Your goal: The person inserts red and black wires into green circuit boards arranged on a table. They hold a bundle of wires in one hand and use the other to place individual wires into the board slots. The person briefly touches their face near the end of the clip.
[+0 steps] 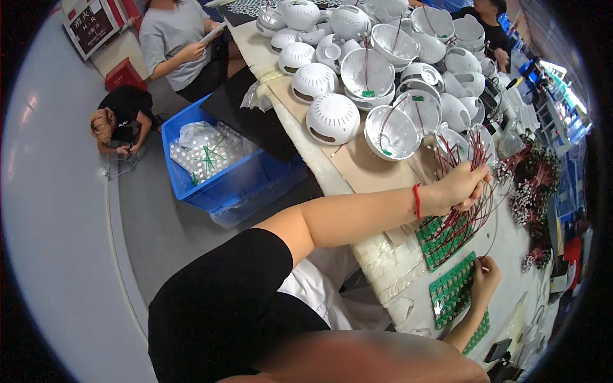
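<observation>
My left hand (pixel 461 186), with a red cord round the wrist, is closed round a bundle of thin dark red wires (pixel 469 220). The wires fan out above and below the fist, and their lower ends hang over a green circuit board panel (pixel 435 246). Nearer to me lies a second green circuit board panel (pixel 452 290) with rows of small parts. At its right edge my right hand (pixel 487 278) pinches the end of a single thin wire (pixel 494 237). The exact contact between wire end and board is too small to make out.
White dome-shaped housings (pixel 333 119) are heaped across the far table. Bundles of wires (pixel 536 195) lie at the right. A blue crate (pixel 220 195) with bagged parts stands left of the table. One person (pixel 179 51) stands beyond it; another (pixel 124 118) crouches at left.
</observation>
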`<action>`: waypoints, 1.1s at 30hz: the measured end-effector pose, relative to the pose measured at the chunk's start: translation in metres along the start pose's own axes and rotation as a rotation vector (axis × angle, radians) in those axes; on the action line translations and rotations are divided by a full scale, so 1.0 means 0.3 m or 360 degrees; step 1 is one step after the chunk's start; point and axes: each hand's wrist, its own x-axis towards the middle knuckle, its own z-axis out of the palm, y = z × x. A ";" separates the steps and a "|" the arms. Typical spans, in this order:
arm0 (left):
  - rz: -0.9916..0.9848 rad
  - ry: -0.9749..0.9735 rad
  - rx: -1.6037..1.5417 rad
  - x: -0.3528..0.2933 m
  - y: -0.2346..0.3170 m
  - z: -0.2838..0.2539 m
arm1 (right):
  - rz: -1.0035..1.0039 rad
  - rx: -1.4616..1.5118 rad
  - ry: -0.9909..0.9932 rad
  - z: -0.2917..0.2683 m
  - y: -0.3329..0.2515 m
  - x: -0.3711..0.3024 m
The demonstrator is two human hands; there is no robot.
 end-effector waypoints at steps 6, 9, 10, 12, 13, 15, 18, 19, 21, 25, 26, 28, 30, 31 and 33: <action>0.0111 -0.0045 0.0025 -0.028 0.005 0.045 | -0.0019 0.0068 0.0103 0.009 0.002 -0.011; 0.0181 -0.0077 0.0009 -0.042 0.014 0.088 | 0.0012 0.0167 0.0178 0.021 -0.004 -0.021; 0.0186 -0.0086 0.0002 -0.045 0.019 0.108 | 0.0132 0.0204 0.0115 0.020 -0.034 -0.020; 0.0122 -0.0096 0.0052 -0.060 0.044 0.173 | 0.0058 0.0275 0.0145 0.042 0.007 -0.010; 0.0185 -0.0139 0.0044 -0.052 0.037 0.192 | -0.0057 0.0286 0.0152 0.061 0.030 -0.002; 0.0126 -0.0185 0.0097 -0.059 0.073 0.235 | 0.0011 0.0076 0.0217 0.087 -0.013 0.011; 0.0065 -0.0335 0.0134 -0.034 0.077 0.311 | -0.0048 0.0073 0.0316 0.071 -0.009 0.005; 0.0056 -0.0364 0.0083 -0.014 0.060 0.309 | -0.0075 0.0090 0.0308 0.062 -0.039 0.001; 0.0033 -0.0436 0.0003 0.016 -0.001 0.293 | -0.0125 -0.0007 0.0307 0.055 -0.022 0.002; -0.0117 -0.0215 -0.0084 0.049 -0.115 0.230 | -0.0026 0.0324 0.0445 0.022 -0.088 -0.017; -0.0095 -0.0206 -0.0034 0.054 -0.131 0.218 | -0.0025 0.0386 0.0449 0.012 -0.104 -0.027; -0.0097 -0.0159 0.0021 0.059 -0.140 0.203 | 0.0077 0.0830 0.0310 -0.002 -0.154 -0.050; -0.0112 -0.0141 0.0070 0.060 -0.146 0.202 | 0.0134 0.1202 0.0135 -0.018 -0.216 -0.068; -0.0119 -0.0123 0.0113 0.047 -0.140 0.214 | 0.0153 0.1282 0.0081 -0.012 -0.230 -0.074; -0.0127 -0.0133 0.0160 0.038 -0.145 0.215 | 0.0182 0.1432 -0.0031 -0.003 -0.252 -0.084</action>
